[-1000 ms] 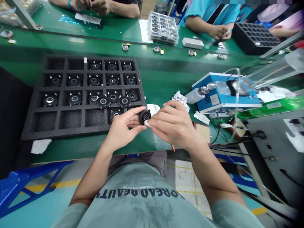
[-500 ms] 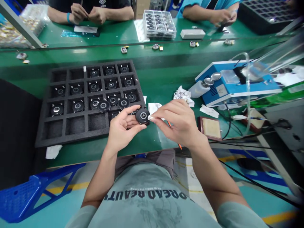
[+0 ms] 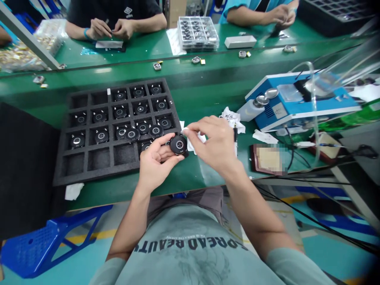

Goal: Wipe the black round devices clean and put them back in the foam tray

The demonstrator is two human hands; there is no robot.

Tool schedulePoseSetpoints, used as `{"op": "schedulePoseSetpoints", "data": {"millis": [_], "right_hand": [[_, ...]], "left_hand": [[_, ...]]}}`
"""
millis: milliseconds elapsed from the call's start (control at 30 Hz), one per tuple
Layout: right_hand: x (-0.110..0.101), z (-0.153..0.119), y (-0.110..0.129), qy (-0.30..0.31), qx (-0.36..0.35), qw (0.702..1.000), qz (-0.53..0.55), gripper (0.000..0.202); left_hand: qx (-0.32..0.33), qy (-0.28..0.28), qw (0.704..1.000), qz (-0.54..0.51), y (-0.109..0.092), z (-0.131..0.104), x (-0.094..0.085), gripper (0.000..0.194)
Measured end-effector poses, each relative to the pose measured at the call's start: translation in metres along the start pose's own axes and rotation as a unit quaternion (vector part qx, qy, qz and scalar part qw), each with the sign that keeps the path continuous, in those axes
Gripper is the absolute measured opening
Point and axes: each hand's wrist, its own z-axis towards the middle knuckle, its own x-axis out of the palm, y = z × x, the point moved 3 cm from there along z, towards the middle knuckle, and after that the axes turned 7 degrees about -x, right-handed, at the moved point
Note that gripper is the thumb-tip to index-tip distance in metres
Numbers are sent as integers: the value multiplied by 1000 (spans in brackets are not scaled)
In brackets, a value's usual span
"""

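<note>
Mid-frame, the left hand (image 3: pixel 157 162) holds a black watch case (image 3: pixel 179 145); the right hand (image 3: pixel 212 138) pinches a white scrap (image 3: pixel 185 132) near its upper edge, seemingly for wiping; the next stroke calls for steadiness.

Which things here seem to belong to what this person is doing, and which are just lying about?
Likely part of the job:
- round black case, held in the left hand
- white scrap, pinched in the right hand
- foam tray of similar cases

Apparently just about:
- blue machine
- white box
- blue plastic seat
</note>
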Motion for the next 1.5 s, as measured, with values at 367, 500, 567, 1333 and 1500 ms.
{"op": "schedulePoseSetpoints", "data": {"millis": [367, 500, 567, 1333, 1500], "right_hand": [[-22, -36, -34, -32, 151, 986, 66, 15], [-20, -38, -36, -33, 171, 981, 88, 14], [-19, -38, -36, -35, 174, 979, 95, 14], [-16, -36, -21, -35, 141, 978, 151, 13], [-23, -32, -14, -33, 114, 983, 142, 12]], "left_hand": [[3, -8, 1000, 9, -2, -1, 0, 63], [9, -9, 1000, -5, -3, -1, -1, 63], [15, -5, 1000, -20, -4, 0, -1, 61], [-3, 3, 1000, -20, -4, 1, -6, 67], [10, -2, 1000, 10, -5, 0, -4, 67]]}}
